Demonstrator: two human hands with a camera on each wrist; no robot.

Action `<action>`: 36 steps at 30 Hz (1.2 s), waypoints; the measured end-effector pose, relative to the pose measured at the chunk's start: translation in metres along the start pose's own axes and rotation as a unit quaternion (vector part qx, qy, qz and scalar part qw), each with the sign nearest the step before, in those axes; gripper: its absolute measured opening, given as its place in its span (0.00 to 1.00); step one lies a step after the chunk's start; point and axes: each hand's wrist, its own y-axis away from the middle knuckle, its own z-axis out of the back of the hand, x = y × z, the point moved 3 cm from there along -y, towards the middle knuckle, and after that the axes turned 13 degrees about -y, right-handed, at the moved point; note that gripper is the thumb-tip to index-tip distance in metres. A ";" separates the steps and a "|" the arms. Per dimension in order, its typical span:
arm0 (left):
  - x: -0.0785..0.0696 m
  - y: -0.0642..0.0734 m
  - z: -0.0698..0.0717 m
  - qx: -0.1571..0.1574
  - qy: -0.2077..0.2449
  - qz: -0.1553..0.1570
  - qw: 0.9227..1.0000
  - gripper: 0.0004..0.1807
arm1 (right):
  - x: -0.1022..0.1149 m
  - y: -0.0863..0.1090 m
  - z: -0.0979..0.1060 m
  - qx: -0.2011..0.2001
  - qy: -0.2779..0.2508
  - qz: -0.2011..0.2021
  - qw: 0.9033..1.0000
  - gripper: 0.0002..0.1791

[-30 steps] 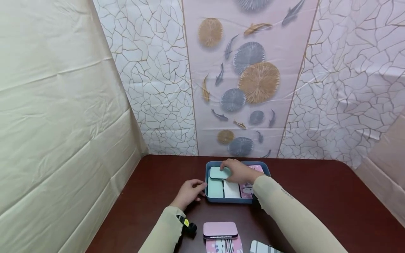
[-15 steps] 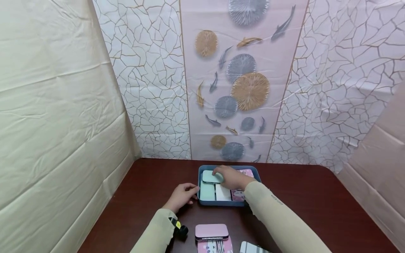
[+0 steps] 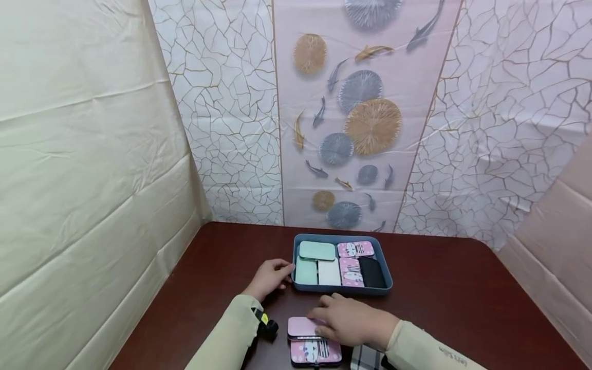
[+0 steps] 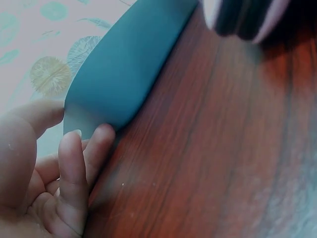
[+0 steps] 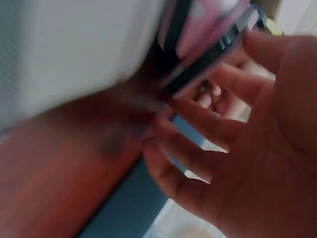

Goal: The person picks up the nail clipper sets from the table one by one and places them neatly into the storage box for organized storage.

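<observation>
My left hand (image 3: pixel 270 277) rests its fingertips against the left side of a blue tray (image 3: pixel 343 291). In the left wrist view, its relaxed fingers (image 4: pixel 72 163) touch the tray's outer wall at a corner. My right hand (image 3: pixel 353 321) has thumb and fingers round the edges of a pink rounded case (image 3: pixel 300 326), which lies on a pink cat-print case (image 3: pixel 314 352). In the right wrist view the held case's dark edge (image 5: pixel 200 67) shows by the fingers. The tray holds a mint case (image 3: pixel 317 251) lying over other cases, and several more in mint, white, pink print and black.
A grey-white plaid case (image 3: pixel 365 358) lies under and beside my right wrist at the near edge. The dark red-brown table (image 3: pixel 444 288) runs back to a patterned cloth wall (image 3: pixel 231 154); a cream cloth (image 3: pixel 92 205) hangs at the left.
My right hand has let go of the mint case in the tray and come toward me onto the pink case. The left hand stays at the tray.
</observation>
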 end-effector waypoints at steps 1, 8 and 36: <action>-0.002 -0.001 0.000 -0.003 -0.002 -0.001 1.000 0.21 | 0.001 0.003 -0.001 -0.001 0.004 -0.006 1.000 0.21; -0.002 -0.003 -0.003 -0.007 -0.009 -0.001 1.000 0.20 | -0.002 0.009 -0.004 0.014 -0.050 -0.017 0.998 0.26; -0.003 -0.001 -0.003 -0.004 -0.005 0.007 1.000 0.22 | -0.040 0.022 0.000 -0.083 0.080 -0.072 0.991 0.37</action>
